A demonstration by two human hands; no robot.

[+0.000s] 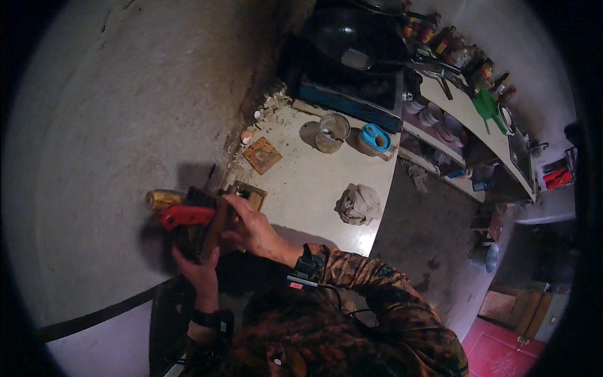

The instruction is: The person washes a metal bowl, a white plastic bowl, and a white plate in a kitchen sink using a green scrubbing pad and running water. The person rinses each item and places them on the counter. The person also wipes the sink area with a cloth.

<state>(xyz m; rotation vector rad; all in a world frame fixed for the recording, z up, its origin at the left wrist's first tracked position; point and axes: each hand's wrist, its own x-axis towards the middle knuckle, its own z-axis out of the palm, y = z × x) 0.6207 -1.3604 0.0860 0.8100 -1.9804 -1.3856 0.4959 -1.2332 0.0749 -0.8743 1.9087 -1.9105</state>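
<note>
Both hands are on a dark wooden knife block (217,231) beside the wall, left of the counter. My left hand (200,273) grips its near end from below. My right hand (249,226) holds its right side, fingers around the edge. A red knife handle (188,216) and a thick yellowish handle (162,200) stick out to the left. What they belong to is partly hidden. Just beyond my right hand, a brown square wooden piece (256,195) lies at the counter's edge.
On the pale counter (301,188) are a square brown board (262,155), a cloudy container (332,133), a blue-lidded container (375,139) and a crumpled grey cloth (360,204). Crumbs line the wall. A stove with a black wok (353,35) stands beyond; shelves (447,132) extend right.
</note>
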